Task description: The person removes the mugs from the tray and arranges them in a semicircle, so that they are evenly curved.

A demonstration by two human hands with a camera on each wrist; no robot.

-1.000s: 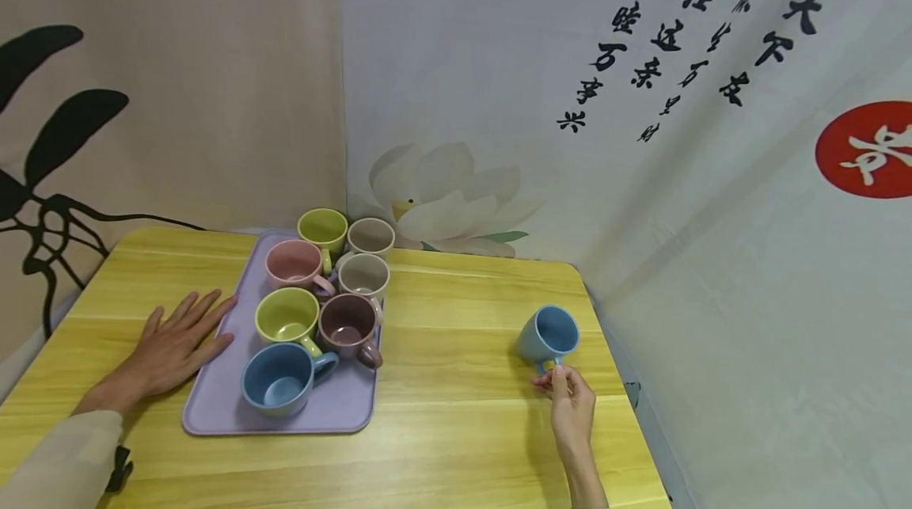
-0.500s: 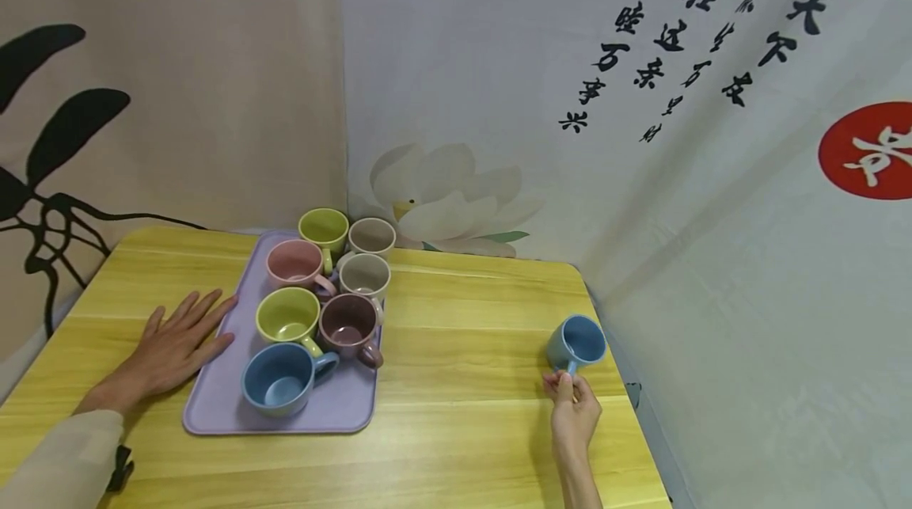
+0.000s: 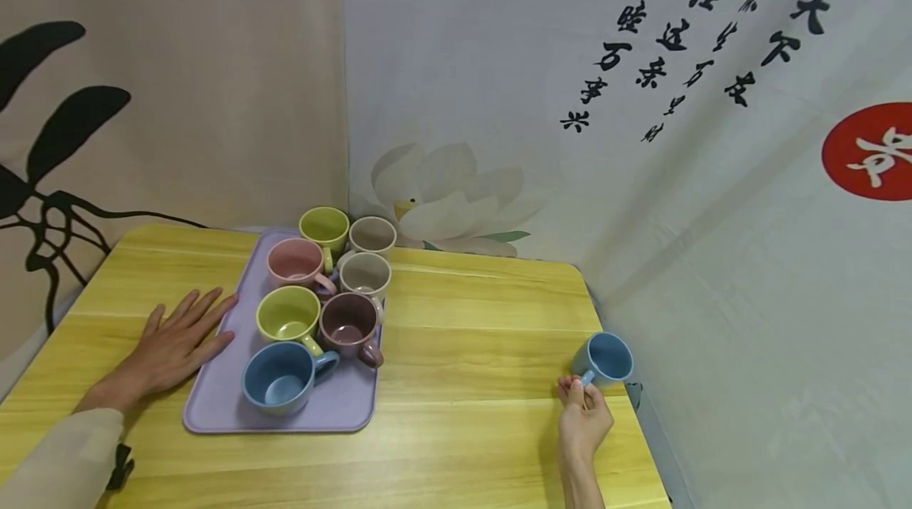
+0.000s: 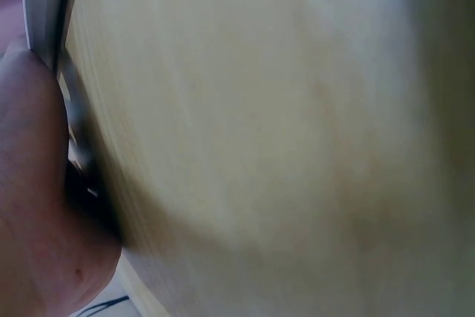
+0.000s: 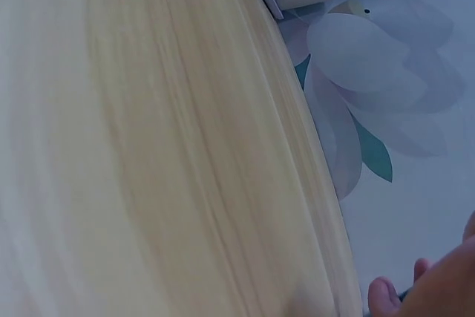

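At the table's right edge in the head view, a blue mug (image 3: 604, 358) is held by its handle between the thumb and fingers of my right hand (image 3: 586, 420). My left hand (image 3: 174, 344) lies flat with straight fingers, its fingertips touching the left rim of a lilac tray (image 3: 214, 406). On that tray stand another blue mug (image 3: 279, 379), two yellow-green mugs (image 3: 288, 314), a pink mug (image 3: 295, 261), a dark purple mug (image 3: 348, 320) and two pale grey-beige mugs (image 3: 365, 275). The right wrist view shows only part of the right hand; the held mug is out of sight there.
The wooden table (image 3: 470, 382) stretches between the tray and my right hand. Behind it hangs a pale cloth (image 3: 456, 58) with a printed lotus and black characters. The cloth continues down past the table's right edge.
My right hand has carried the blue mug to the right and nearer to me, up to the table's right edge. The left hand and the tray have stayed in place.
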